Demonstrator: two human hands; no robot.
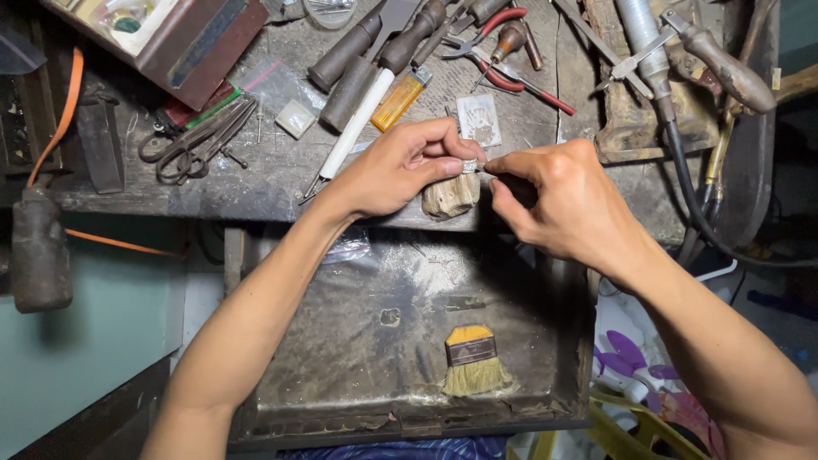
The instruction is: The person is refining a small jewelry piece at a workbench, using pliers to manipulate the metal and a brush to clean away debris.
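A small silver ring [469, 166], shiny and round, is pinched between the fingertips of the left hand [400, 166], over a worn wooden peg [450, 196] at the counter [256, 183] edge. The right hand [558, 200] is closed with its fingertips together on something thin that touches the ring; what it is I cannot make out. Below the hands, a dusty metal tray [375, 341] holds a short brush [474, 362] with a yellow handle. Beyond the left hand lie an orange lighter [399, 100], dark wooden handles [362, 60] and red-handled pliers [511, 64], partly cut off.
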